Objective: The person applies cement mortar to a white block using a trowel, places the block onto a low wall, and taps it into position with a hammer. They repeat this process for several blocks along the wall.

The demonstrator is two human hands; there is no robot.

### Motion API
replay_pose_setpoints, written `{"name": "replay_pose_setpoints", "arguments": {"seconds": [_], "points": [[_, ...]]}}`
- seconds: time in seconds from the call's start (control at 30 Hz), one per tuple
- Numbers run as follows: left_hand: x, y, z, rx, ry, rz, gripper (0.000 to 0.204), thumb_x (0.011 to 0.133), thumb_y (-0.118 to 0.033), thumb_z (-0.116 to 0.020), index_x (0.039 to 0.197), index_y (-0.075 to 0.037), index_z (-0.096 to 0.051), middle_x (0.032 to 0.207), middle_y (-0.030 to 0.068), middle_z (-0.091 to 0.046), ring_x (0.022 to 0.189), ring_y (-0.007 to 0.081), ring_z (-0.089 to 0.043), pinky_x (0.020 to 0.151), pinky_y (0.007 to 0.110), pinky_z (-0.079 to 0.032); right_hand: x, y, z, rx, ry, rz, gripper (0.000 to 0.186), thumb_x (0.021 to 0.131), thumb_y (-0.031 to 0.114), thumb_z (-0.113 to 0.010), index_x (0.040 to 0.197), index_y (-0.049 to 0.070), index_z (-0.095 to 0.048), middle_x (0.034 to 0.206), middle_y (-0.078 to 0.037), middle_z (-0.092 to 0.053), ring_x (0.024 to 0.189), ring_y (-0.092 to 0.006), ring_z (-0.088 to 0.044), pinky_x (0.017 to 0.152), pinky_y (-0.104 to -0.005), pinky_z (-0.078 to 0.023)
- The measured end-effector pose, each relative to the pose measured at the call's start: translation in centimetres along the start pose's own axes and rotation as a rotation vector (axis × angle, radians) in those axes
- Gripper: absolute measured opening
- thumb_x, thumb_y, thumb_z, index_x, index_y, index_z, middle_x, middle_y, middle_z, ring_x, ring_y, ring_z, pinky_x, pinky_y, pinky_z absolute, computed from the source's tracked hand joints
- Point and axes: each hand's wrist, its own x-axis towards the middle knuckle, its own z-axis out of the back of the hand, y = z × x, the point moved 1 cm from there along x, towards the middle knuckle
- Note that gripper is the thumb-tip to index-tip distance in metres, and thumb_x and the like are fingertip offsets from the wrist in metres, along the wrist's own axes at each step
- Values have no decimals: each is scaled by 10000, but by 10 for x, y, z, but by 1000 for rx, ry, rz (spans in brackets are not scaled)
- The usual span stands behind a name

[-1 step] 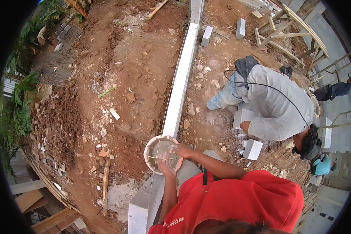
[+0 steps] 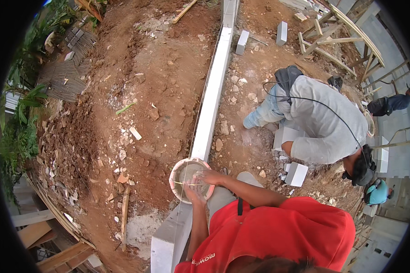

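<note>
Round, pale pink-rimmed bowl [image 2: 172,176], one, with grey contents [image 2: 185,173]; set on the long, straight wall of white rectangular blocks [image 2: 212,109], at the near part of its run, in front of the person in the red shirt [image 2: 278,232]. Place on the wall unchanged from the earlier frame.

Thin yellowish strip [image 2: 180,183], one, lying across the bowl, beside the fingers.

Left hand [image 2: 195,194], bare: over the near part of the bowl; whether its grip is released or grasping cannot be told.

Right hand [image 2: 210,176], bare: over the right part of the bowl, fingers pointing inward; grip likewise cannot be told. Against the earlier frame, its fingers sit slightly lower and closer to the left hand's.

Co-worker in a grey shirt [image 2: 328,120]: stooped beside a white rectangular block [image 2: 284,136], pose matching the earlier frame.

Whole view: shifted marginally to the right since then.
</note>
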Motion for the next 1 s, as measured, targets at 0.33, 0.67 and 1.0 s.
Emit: {"name": "replay_pose_setpoints", "arguments": {"seconds": [0.33, 0.67, 1.0], "points": [[3, -28, -44, 8, -82, 172, 1030, 912, -710, -627, 1569, 5, -285, 1547, 174, -375, 1428, 284, -414, 1193, 397, -339, 16, 65, 37, 228, 233, -189, 675, 981, 545, -551, 1118, -106, -667, 919, -291, -736, 860, -408, -734, 763, -501, -553], [-10, -102, -247, 212, 176, 106, 821, 966, -568, -642, 1501, 17, -430, 1526, 194, -425, 1391, 310, -454, 1182, 442, -349, 18, 66, 234, 237, -102, -35, 510, 904, 366, -609, 1164, -68, -671, 1040, -346, -708, 1018, -487, -697, 896, -541, -533], [-7, -157, -452, 354, 726, 80, 518, 1053, -250, -571, 1442, 81, -487, 1480, 272, -541, 1341, 358, -582, 1149, 447, -463, 11, 14, 453, 343, -434, -325, 659, 955, 512, -625, 1208, -96, -658, 1147, -357, -682, 1115, -486, -663, 955, -506, -514]]}}
